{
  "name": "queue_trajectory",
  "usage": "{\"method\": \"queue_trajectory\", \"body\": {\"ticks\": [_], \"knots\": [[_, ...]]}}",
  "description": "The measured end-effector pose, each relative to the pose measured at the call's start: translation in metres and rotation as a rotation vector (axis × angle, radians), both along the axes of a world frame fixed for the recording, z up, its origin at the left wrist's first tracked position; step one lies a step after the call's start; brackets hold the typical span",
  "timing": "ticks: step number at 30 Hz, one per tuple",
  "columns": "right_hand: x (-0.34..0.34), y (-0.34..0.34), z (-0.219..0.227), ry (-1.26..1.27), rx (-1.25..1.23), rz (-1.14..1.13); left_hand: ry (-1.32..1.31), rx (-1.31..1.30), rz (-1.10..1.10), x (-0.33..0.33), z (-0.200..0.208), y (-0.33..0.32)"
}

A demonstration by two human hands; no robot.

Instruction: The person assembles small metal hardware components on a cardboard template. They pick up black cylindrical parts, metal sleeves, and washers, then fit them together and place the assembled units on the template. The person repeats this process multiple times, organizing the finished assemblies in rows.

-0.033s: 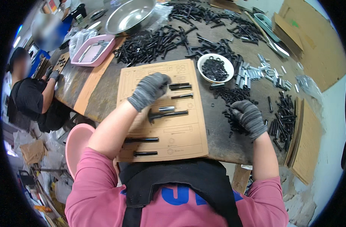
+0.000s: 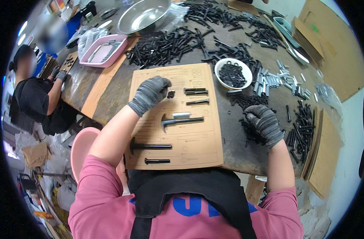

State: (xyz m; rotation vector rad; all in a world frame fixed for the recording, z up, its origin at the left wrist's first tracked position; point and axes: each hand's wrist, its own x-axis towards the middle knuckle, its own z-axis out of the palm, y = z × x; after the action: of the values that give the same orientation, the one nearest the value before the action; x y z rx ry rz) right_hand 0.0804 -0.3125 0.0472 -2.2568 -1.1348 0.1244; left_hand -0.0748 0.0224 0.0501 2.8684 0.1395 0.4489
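My left hand (image 2: pixel 151 95), in a grey knit glove, is over the upper left of a printed cardboard sheet (image 2: pixel 198 153). Its fingers are pinched together; whatever they hold is hidden. Small black pieces (image 2: pixel 171 94) lie beside its fingertips. Black bolts (image 2: pixel 197 92), a silver sleeve (image 2: pixel 181 115), a T-shaped black part (image 2: pixel 186 120), a second T-shaped part (image 2: pixel 154 146) and a shorter bolt (image 2: pixel 158 161) rest on the sheet. To the right, my gloved right hand (image 2: pixel 265 124) has curled fingers at a pile of small black screws (image 2: pixel 249 128); any piece in them is hidden.
A white bowl of black rings (image 2: pixel 233 74) stands beyond the sheet. Silver sleeves (image 2: pixel 271 80) and loose bolts (image 2: pixel 299 131) lie rightward. Behind are heaped black parts (image 2: pixel 164 47), a pink tray (image 2: pixel 98 59) and a metal basin (image 2: pixel 144 18). A co-worker (image 2: pixel 34 91) works at left.
My left hand has drawn left across the sheet, and the small black pieces beside its fingertips now show. The view has shifted slightly. My right hand stays at the screw pile.
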Motion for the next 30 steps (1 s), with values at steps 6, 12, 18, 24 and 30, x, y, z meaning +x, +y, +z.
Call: {"method": "queue_trajectory", "body": {"ticks": [6,12,18,24,30], "knots": [[-0.009,0.078,-0.004,-0.018,0.118,0.225,0.162,0.035,0.023,-0.053,-0.029,0.06],[-0.04,0.174,-0.005,0.019,0.022,0.369,0.289,-0.573,0.354,-0.063,-0.003,0.072],[-0.085,0.281,-0.012,-0.132,-0.367,0.358,0.323,-0.509,0.304,-0.063,-0.034,0.087],[-0.101,0.305,-0.017,-0.125,-0.488,0.306,0.289,-0.625,0.4,-0.052,-0.031,0.073],[-0.113,0.312,-0.009,-0.035,-0.346,0.36,0.199,-0.803,0.517,-0.064,-0.024,0.088]]}}
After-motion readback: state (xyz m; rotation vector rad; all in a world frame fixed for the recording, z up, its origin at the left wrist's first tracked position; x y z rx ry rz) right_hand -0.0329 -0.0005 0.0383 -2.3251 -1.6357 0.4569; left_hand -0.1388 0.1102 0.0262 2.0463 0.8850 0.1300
